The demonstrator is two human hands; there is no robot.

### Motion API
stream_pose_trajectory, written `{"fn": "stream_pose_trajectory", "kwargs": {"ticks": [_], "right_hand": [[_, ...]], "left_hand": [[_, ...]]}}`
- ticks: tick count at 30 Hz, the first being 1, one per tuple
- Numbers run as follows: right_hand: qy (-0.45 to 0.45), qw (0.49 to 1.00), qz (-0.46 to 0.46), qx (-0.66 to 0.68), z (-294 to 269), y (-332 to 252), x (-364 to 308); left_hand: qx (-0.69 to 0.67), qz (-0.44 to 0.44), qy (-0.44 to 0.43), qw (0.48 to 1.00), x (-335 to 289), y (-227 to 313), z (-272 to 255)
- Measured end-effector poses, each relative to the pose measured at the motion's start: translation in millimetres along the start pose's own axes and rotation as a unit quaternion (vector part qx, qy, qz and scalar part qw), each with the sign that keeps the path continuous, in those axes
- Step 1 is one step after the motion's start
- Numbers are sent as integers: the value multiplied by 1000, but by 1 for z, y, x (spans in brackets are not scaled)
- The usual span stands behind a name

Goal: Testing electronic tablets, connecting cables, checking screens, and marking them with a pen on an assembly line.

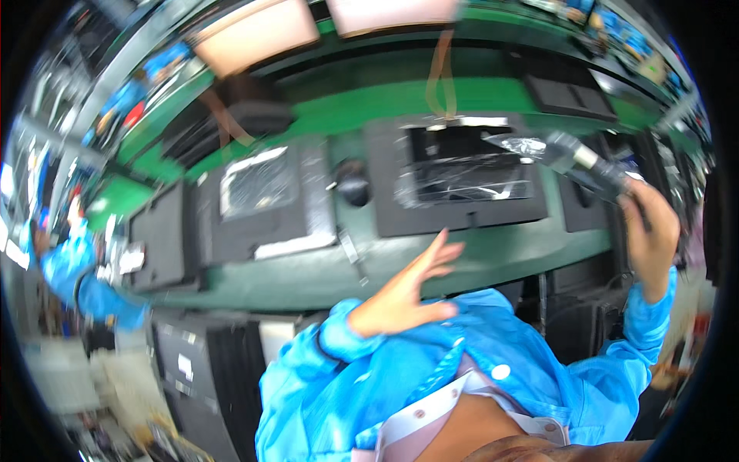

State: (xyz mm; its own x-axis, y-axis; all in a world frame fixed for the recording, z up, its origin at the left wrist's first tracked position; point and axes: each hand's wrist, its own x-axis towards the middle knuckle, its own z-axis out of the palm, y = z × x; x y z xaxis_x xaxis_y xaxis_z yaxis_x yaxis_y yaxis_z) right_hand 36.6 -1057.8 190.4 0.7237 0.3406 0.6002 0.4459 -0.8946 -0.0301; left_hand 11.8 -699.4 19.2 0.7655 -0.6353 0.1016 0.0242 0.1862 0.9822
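My right hand (653, 231), raised at the right, is closed on one end of a long dark piece in clear plastic film (589, 169), with a pale label partway along it. The film's loose tip reaches over a black foam tray (392, 219) in the middle of the bench. A glossy dark panel under crinkled clear film (469, 189) lies in that tray. My left hand (408, 296) hovers in front of my chest near the bench edge, fingers apart and holding nothing. Motion blurs much of the picture.
Left of the middle tray lies another black foam tray (300, 231) with a film-covered panel (258, 185). A round black object (353, 182) sits between the trays. Black foam pieces (162, 239) stand at the bench's left end. A co-worker's blue sleeve (108, 296) shows at far left.
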Motion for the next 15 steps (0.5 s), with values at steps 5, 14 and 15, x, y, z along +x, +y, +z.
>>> {"fn": "stream_pose_trajectory", "kwargs": {"ticks": [5,14,15], "right_hand": [[44,927,-310,205,125,-169,18],[-95,923,-245,281,319,-211,104],[-136,924,-257,247,337,-214,113]], "left_hand": [[-174,98,228,953,-32,-16,14],[-298,240,562,733,-205,7,-54],[-320,188,570,733,-218,5,-54]]}}
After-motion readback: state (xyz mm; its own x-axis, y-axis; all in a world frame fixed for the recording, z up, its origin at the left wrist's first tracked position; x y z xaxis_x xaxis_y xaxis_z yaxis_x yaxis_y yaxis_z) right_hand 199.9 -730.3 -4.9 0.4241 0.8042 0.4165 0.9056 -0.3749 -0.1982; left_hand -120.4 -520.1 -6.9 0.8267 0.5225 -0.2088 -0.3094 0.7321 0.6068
